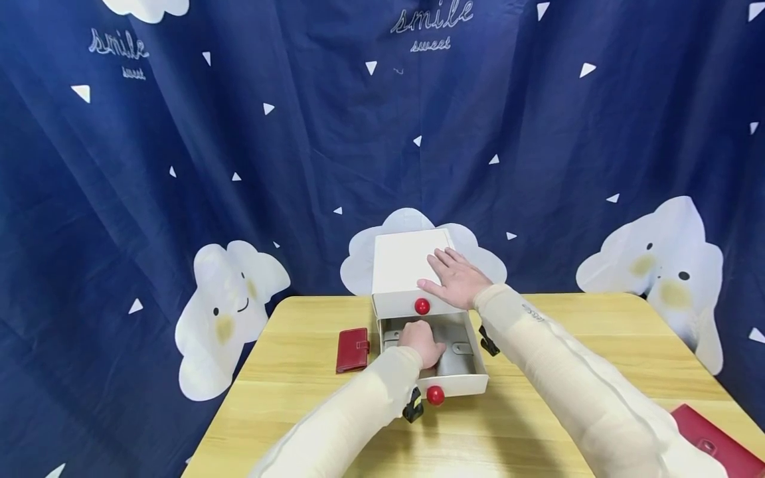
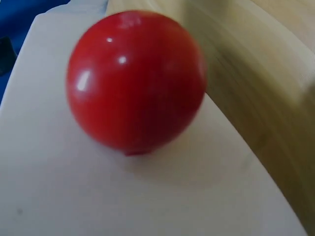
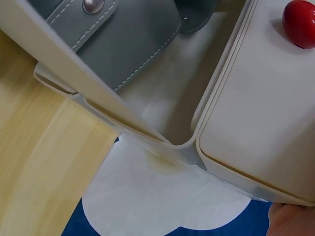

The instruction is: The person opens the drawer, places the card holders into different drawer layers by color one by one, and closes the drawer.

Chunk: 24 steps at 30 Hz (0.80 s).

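One flat right hand (image 1: 456, 281), fingers spread, at white box (image 1: 399, 262)'s front-right corner | left hand (image 1: 421, 342) inside drawer (image 1: 469, 385), grip hidden, I cannot tell | grey wallet (image 1: 454, 364) along drawer's right edge | I judge: loading or unloading; next needs left hand clear of front edge.

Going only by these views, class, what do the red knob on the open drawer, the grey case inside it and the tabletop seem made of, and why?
Red knob: glossy, perhaps plastic or lacquered wood; bright highlights on a smooth ball.
Grey case: likely leather or imitation leather, low sheen; pale stitching along its edge.
Tabletop: wood or wood-look laminate, smooth; streaky grain.
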{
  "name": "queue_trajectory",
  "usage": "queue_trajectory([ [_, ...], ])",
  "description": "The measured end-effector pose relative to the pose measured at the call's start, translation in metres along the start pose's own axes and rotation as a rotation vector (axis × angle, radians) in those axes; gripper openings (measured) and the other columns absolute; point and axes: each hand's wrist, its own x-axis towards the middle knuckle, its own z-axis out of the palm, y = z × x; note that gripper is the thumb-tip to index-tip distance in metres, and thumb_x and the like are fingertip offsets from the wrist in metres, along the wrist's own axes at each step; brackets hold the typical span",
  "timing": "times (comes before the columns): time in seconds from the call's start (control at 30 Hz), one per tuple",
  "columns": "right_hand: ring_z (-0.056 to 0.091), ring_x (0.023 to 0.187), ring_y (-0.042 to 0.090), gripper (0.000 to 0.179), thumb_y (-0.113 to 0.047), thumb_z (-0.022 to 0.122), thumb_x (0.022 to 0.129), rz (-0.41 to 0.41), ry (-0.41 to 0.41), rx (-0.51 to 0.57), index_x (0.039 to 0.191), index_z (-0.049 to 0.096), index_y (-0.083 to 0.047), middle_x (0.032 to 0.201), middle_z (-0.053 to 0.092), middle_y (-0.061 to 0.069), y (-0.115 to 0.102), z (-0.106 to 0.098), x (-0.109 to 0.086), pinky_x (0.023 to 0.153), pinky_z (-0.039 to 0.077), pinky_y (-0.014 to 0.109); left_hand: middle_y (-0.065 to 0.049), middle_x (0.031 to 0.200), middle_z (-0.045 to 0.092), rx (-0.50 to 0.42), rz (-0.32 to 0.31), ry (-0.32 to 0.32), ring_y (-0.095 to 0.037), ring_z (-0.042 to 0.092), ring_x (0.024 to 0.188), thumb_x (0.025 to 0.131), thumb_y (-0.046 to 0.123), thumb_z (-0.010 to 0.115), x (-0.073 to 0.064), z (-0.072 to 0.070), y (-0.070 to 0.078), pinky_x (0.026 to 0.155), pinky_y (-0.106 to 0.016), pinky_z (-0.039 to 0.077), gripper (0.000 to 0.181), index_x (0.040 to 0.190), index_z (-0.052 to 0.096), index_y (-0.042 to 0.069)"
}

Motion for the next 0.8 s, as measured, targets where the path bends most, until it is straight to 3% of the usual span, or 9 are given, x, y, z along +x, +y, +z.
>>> queue_trajectory([
  [0.2, 0.011, 0.146, 0.03, 0.083, -0.066, 0.026, 0.096, 0.005, -0.003, 0.003, 0.151, 0.026, -0.003, 0.157, 0.021, 0.015, 0.002, 0.002, 0.002, 0.118, 0.005, 0.039, -0.008, 0.077, 0.069, 0.001, -0.01, 0.039, -0.022, 0.066, 0.077, 0.076, 0.036, 0.079, 0.002, -0.001, -0.001, 0.067, -0.03, 0.053, 0.037, 0.081, 0.071, 0.001],
  [0.43, 0.011, 0.146, 0.03, 0.084, -0.066, 0.026, 0.095, 0.009, 0.002, 0.006, 0.151, 0.026, -0.004, 0.157, 0.021, 0.014, 0.001, 0.003, 0.002, 0.118, 0.005, 0.039, -0.001, 0.064, 0.065, -0.067, 0.016, 0.045, -0.02, 0.062, 0.071, 0.076, 0.031, 0.078, -0.002, -0.01, -0.003, 0.064, -0.03, 0.05, 0.027, 0.061, 0.068, 0.01],
  [0.67, 0.01, 0.146, 0.031, 0.085, -0.067, 0.025, 0.095, 0.007, 0.005, 0.01, 0.151, 0.025, -0.004, 0.157, 0.021, 0.015, 0.001, 0.003, 0.002, 0.118, 0.006, 0.041, 0.001, 0.079, 0.069, -0.228, 0.039, 0.03, -0.017, 0.063, 0.082, 0.079, 0.031, 0.079, -0.015, -0.023, -0.008, 0.072, -0.029, 0.051, 0.02, 0.079, 0.074, 0.012],
  [0.8, 0.01, 0.146, 0.031, 0.085, -0.067, 0.025, 0.095, 0.008, 0.003, 0.01, 0.151, 0.025, -0.004, 0.157, 0.021, 0.015, 0.002, 0.004, 0.002, 0.118, 0.006, 0.041, 0.006, 0.077, 0.067, -0.296, 0.048, 0.029, -0.012, 0.06, 0.077, 0.081, 0.032, 0.077, -0.023, -0.03, -0.012, 0.069, -0.027, 0.05, 0.02, 0.082, 0.073, 0.013],
])
